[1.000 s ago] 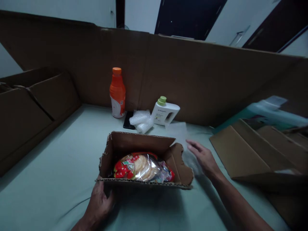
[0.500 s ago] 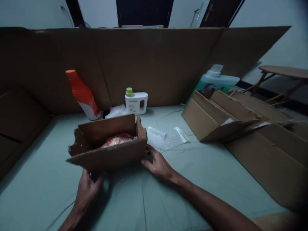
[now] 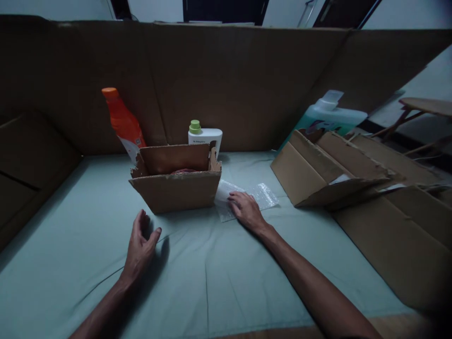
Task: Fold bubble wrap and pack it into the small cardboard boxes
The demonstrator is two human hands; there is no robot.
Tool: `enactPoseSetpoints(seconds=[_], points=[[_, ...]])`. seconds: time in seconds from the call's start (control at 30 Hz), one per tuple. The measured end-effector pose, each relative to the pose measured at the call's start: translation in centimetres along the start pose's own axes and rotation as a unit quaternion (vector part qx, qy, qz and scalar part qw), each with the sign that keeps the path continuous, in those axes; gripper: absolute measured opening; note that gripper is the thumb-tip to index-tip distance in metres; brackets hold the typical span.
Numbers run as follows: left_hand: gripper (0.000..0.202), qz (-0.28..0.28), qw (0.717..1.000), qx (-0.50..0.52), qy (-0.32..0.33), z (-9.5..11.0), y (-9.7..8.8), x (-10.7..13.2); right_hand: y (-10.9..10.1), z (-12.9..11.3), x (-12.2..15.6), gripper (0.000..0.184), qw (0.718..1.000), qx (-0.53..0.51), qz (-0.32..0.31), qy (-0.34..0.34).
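A small open cardboard box (image 3: 176, 190) stands on the pale green sheet (image 3: 212, 282), with a red snack packet barely showing inside it. My left hand (image 3: 141, 247) hovers open a little in front of the box, touching nothing. My right hand (image 3: 247, 209) lies flat, fingers spread, on a sheet of clear bubble wrap (image 3: 261, 195) just right of the box. Behind the box stand an orange bottle (image 3: 122, 122) and a white bottle with a green cap (image 3: 205, 136).
Tall cardboard walls (image 3: 247, 84) close off the back and left. Flattened and folded cardboard boxes (image 3: 339, 174) lie at the right, with a large teal jug (image 3: 328, 117) behind them. A wooden table (image 3: 423, 108) stands far right.
Both hands have let go of the small box, which now stands farther from me. My right hand moved onto the bubble wrap; my left hand drew back and opened.
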State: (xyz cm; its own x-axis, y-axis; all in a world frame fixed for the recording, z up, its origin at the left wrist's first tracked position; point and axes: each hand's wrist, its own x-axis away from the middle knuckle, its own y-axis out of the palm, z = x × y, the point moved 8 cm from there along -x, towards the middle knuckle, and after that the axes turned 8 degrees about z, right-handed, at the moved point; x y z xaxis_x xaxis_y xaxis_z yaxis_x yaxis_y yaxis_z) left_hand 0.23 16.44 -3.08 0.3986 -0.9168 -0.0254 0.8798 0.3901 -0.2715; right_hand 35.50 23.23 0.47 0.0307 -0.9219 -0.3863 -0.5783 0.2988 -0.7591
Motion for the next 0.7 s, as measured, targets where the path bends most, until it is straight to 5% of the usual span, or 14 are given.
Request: enactPoseSetpoints(seconds=[0.13,0.27,0.33,0.47,0.53,0.63,0.7], points=[[0.058,-0.055,0.995,-0.059,0.053,1.5,-0.1,3.7,-2.4,0.3,-0.1,0.021,0.996,-0.015,0.078,0.038],[0.043,-0.111,0.978,-0.074,0.163,4.4,2.1,6.7,-9.0,-2.3,2.1,0.023,0.985,-0.091,0.135,0.062],[0.052,-0.139,0.966,-0.062,0.21,5.9,3.9,7.9,-11.6,-5.0,3.8,0.019,0.982,-0.164,0.083,0.053],[0.085,-0.204,0.932,-0.027,0.297,9.4,7.5,10.3,-13.0,-11.4,8.0,0.015,0.943,-0.3,-0.145,0.007],[0.074,-0.264,0.907,-0.015,0.327,10.9,8.9,11.6,-12.9,-13.2,9.9,0.016,0.906,-0.362,-0.221,-0.002],[0.023,-0.408,0.865,0.016,0.292,11.6,10.2,13.1,-12.7,-12.3,10.7,0.022,0.881,-0.419,-0.216,0.037],[0.022,-0.488,0.851,0.036,0.19,10.6,10.1,13.0,-12.1,-10.2,10.6,0.026,0.88,-0.434,-0.169,0.094]])
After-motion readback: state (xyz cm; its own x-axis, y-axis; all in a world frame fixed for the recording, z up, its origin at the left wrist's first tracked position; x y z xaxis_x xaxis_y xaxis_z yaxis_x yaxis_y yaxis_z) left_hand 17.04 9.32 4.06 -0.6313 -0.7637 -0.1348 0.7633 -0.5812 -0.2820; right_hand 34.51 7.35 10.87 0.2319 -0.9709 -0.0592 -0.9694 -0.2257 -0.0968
